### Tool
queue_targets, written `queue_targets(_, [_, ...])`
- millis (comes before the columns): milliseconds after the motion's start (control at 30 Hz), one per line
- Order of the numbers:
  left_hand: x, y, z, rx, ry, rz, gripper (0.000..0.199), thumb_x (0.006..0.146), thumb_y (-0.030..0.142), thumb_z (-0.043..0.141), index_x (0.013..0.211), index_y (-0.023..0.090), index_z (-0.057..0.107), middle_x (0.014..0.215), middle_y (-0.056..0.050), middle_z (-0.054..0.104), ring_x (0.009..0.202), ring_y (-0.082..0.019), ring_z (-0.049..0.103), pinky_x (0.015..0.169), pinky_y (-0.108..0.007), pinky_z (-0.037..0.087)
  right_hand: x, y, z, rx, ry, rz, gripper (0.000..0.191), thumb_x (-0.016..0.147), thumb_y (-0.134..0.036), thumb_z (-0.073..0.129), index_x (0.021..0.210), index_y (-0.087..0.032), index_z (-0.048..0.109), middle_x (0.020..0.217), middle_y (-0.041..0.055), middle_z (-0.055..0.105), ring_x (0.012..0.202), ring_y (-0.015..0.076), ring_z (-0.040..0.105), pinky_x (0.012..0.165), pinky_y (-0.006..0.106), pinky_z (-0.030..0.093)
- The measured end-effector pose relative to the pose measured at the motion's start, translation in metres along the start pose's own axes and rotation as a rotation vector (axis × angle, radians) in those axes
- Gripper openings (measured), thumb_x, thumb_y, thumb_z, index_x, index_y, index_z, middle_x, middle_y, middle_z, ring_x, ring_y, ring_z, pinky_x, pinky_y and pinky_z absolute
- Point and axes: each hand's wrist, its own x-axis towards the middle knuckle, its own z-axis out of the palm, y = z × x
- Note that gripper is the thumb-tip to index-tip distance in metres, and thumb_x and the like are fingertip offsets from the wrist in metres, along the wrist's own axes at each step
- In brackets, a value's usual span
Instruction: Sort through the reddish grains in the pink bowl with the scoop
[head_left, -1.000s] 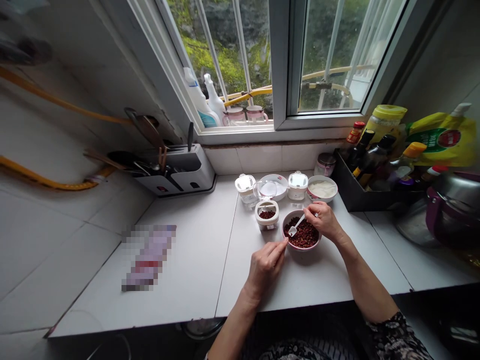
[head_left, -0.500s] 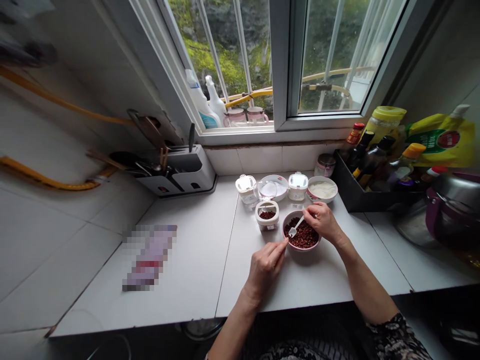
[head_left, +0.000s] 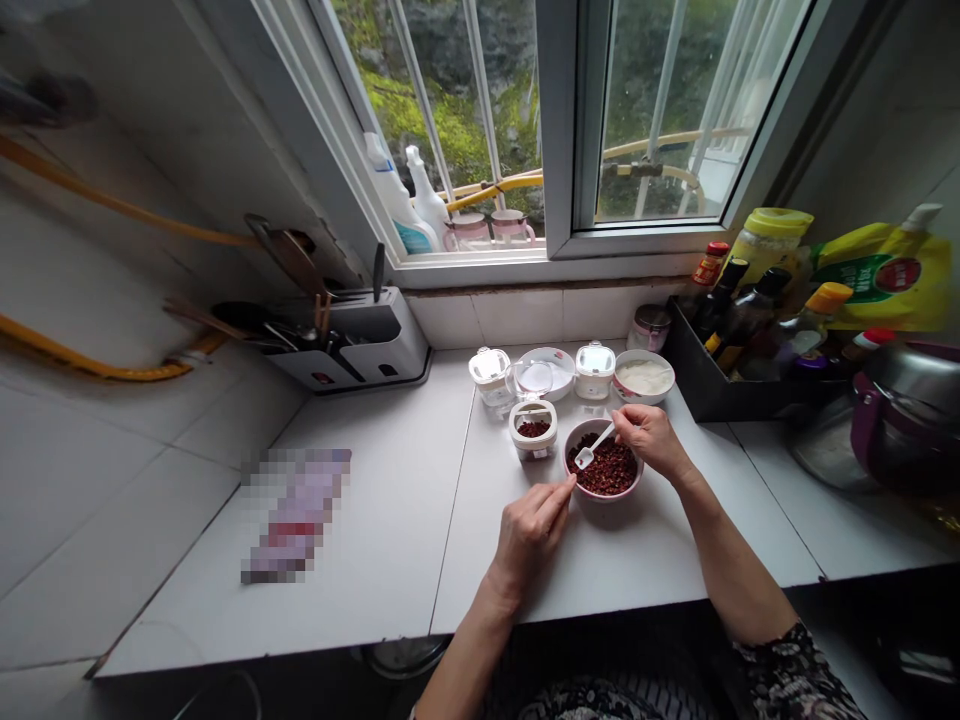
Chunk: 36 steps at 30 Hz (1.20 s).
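I pinch the handle of a small white spoon (head_left: pixel 595 447) between the thumb and fingers of my right hand (head_left: pixel 649 437) over a kitchen counter (head_left: pixel 375 530), its scoop tilted down above a pink-rimmed bowl (head_left: pixel 604 497) of dark red peppercorns (head_left: pixel 611 473). The bowl stands on the right half of the counter, between its front and back edges. My left hand (head_left: pixel 532 525) is at the bowl's near left side, fingers curled and the tips close together at the rim; whether they pinch it or only rest against it, I cannot tell.

Just left of the bowl sits an open jar (head_left: pixel 534 451) with peppercorns inside. Toward the counter's back edge, two white-lidded jars, the left one (head_left: pixel 491 368) and the right one (head_left: pixel 595 366), flank a shallow white dish (head_left: pixel 568 383); a bowl of white contents (head_left: pixel 643 398) stands to their right. A grey utensil holder (head_left: pixel 386 335) stands by the back left corner; a dark caddy (head_left: pixel 712 400) of bottles fills the back right, with a steel pot (head_left: pixel 915 380) beside it. A purple packet (head_left: pixel 304 510), pixelated, lies near the counter's left edge. Beyond the back edge, a window (head_left: pixel 559 245) looks onto mossy rock.
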Motion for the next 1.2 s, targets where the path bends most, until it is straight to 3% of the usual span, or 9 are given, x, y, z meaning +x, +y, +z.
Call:
queue_targets(400, [-0.001, -0.001, 0.001, 0.0, -0.004, -0.006, 0.033, 0.099, 0.012, 0.046, 0.129, 0.016, 0.061, 0.095, -0.009, 0.074, 0.08, -0.016, 0.07, 0.071, -0.025, 0.059, 0.002, 0.004, 0.003, 0.152, 0.065, 0.129, 0.045, 0.085, -0.051, 0.054, 0.052, -0.02, 0.053, 0.049, 0.001, 0.059, 0.047, 0.0135, 0.053, 0.052, 0.027, 0.041])
queue_targets(600, [0.0, 0.0, 0.001, -0.017, -0.01, -0.013, 0.034, 0.099, 0.011, 0.046, 0.13, 0.016, 0.06, 0.095, -0.01, 0.074, 0.082, -0.017, 0.071, 0.072, -0.026, 0.06, 0.014, -0.004, 0.014, 0.189, 0.201, 0.133, 0.045, 0.087, -0.052, 0.052, 0.055, -0.02, 0.055, 0.048, 0.0011, 0.059, 0.047, 0.0147, 0.053, 0.055, 0.028, 0.044])
queue_targets(700, [0.0, 0.0, 0.0, -0.008, -0.011, -0.009, 0.034, 0.099, 0.012, 0.045, 0.13, 0.015, 0.06, 0.095, -0.01, 0.074, 0.082, -0.017, 0.071, 0.072, -0.026, 0.06, 0.017, -0.022, 0.023, 0.086, 0.271, 0.015, 0.041, 0.094, -0.045, 0.046, 0.061, -0.021, 0.054, 0.054, 0.0015, 0.061, 0.053, 0.016, 0.055, 0.061, 0.03, 0.046])
queue_targets(767, [0.0, 0.0, 0.0, 0.0, -0.015, -0.008, 0.035, 0.099, 0.012, 0.044, 0.13, 0.015, 0.06, 0.093, -0.01, 0.074, 0.081, -0.017, 0.071, 0.072, -0.026, 0.06, 0.016, -0.034, 0.029, -0.066, 0.315, -0.151, 0.037, 0.096, -0.038, 0.046, 0.064, -0.022, 0.054, 0.06, 0.0024, 0.063, 0.063, 0.0178, 0.058, 0.082, 0.037, 0.048])
queue_targets(833, [0.0, -0.001, 0.0, 0.003, -0.016, -0.005, 0.035, 0.099, 0.013, 0.044, 0.131, 0.016, 0.06, 0.092, -0.01, 0.073, 0.08, -0.016, 0.071, 0.072, -0.026, 0.06, 0.013, -0.042, 0.035, -0.201, 0.307, -0.301, 0.033, 0.098, -0.033, 0.045, 0.068, -0.022, 0.056, 0.063, 0.001, 0.063, 0.063, 0.017, 0.056, 0.099, 0.042, 0.041])
queue_targets(900, [0.0, -0.001, 0.0, 0.009, -0.016, -0.003, 0.035, 0.1, 0.012, 0.044, 0.131, 0.016, 0.06, 0.091, -0.009, 0.073, 0.079, -0.016, 0.071, 0.072, -0.025, 0.06, 0.01, -0.045, 0.038, -0.29, 0.281, -0.414, 0.03, 0.099, -0.028, 0.045, 0.072, -0.022, 0.056, 0.064, -0.0003, 0.063, 0.061, 0.0156, 0.055, 0.105, 0.044, 0.036])
queue_targets(1000, [0.0, -0.001, 0.0, 0.011, -0.014, -0.004, 0.034, 0.1, 0.012, 0.045, 0.129, 0.016, 0.06, 0.092, -0.009, 0.074, 0.08, -0.016, 0.071, 0.072, -0.026, 0.06, 0.008, -0.042, 0.034, -0.326, 0.314, -0.486, 0.029, 0.098, -0.024, 0.044, 0.071, -0.022, 0.055, 0.063, -0.0008, 0.061, 0.06, 0.0151, 0.055, 0.105, 0.042, 0.036])
queue_targets(1133, [0.0, 0.0, 0.0, -0.004, -0.008, -0.006, 0.034, 0.099, 0.012, 0.046, 0.13, 0.016, 0.06, 0.095, -0.01, 0.074, 0.082, -0.017, 0.071, 0.072, -0.026, 0.06, 0.008, -0.026, 0.012, -0.301, 0.398, -0.407, 0.036, 0.096, -0.024, 0.043, 0.061, -0.023, 0.048, 0.053, -0.0027, 0.051, 0.054, 0.0149, 0.048, 0.098, 0.04, 0.042])
queue_targets(1200, [0.0, 0.0, 0.0, -0.009, -0.009, -0.006, 0.036, 0.099, 0.012, 0.046, 0.132, 0.017, 0.059, 0.096, -0.01, 0.074, 0.082, -0.017, 0.071, 0.073, -0.026, 0.06, 0.007, -0.015, -0.001, -0.305, 0.28, -0.384, 0.035, 0.094, -0.025, 0.046, 0.059, -0.024, 0.047, 0.052, -0.0025, 0.051, 0.053, 0.0148, 0.046, 0.093, 0.038, 0.044])
